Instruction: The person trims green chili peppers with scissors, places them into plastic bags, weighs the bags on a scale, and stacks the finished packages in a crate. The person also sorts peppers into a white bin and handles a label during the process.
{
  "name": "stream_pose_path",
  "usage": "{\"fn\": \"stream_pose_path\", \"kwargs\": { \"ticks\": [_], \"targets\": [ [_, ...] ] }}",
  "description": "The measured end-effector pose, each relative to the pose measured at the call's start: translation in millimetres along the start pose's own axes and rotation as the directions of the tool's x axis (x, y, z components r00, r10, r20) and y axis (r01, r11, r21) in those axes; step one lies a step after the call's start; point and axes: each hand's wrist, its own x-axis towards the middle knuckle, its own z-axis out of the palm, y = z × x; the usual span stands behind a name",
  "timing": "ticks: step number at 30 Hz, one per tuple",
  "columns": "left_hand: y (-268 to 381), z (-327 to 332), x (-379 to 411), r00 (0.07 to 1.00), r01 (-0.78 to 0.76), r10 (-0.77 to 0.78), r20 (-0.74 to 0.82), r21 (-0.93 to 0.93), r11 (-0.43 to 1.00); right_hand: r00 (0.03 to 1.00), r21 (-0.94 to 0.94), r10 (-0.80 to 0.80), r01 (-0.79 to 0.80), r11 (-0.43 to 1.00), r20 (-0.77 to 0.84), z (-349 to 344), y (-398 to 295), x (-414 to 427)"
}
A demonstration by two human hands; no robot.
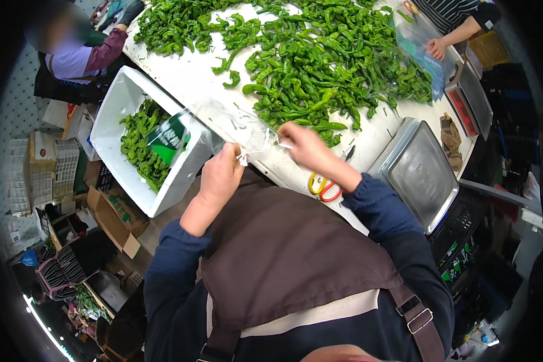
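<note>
A clear plastic bag with a green printed part (226,118) is stretched over the table's edge and the rim of a white foam box (181,199). My left hand (221,174) grips the bag's gathered edge at its left. At its right, my right hand (301,142) pinches the bag's edge. Beyond the hands, a heap of green peppers (298,86) covers much of the white table (194,77). More green peppers (140,145) lie inside the foam box, partly behind the bag. Scissors with yellow and red handles (328,188) lie beneath my right forearm.
A metal weighing scale (423,172) stands at the right, with another scale (473,99) behind it. A co-worker's hand (436,49) rests on a printed plastic bag (416,68) at the upper right. Another person (79,59) sits at the upper left. Cardboard boxes (115,221) stand at the lower left.
</note>
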Motion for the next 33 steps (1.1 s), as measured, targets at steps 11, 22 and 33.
{"fn": "stream_pose_path", "kwargs": {
  "ticks": [11,22,33],
  "targets": [
    [-15,13,23,0.841,0.460,-0.525,-0.129,-0.343,0.819,0.934,-0.827,-0.343,0.110,0.551,-0.104,-70,127,45],
    [-21,62,23,0.937,0.321,-0.346,-0.045,-0.276,0.906,0.972,-0.698,0.213,-0.221,0.681,-0.099,-90,96,163],
    [-27,76,28,0.905,0.408,-0.424,0.033,-0.352,0.843,0.960,-0.782,0.271,-0.223,0.582,-0.072,-71,90,151]
  ]
}}
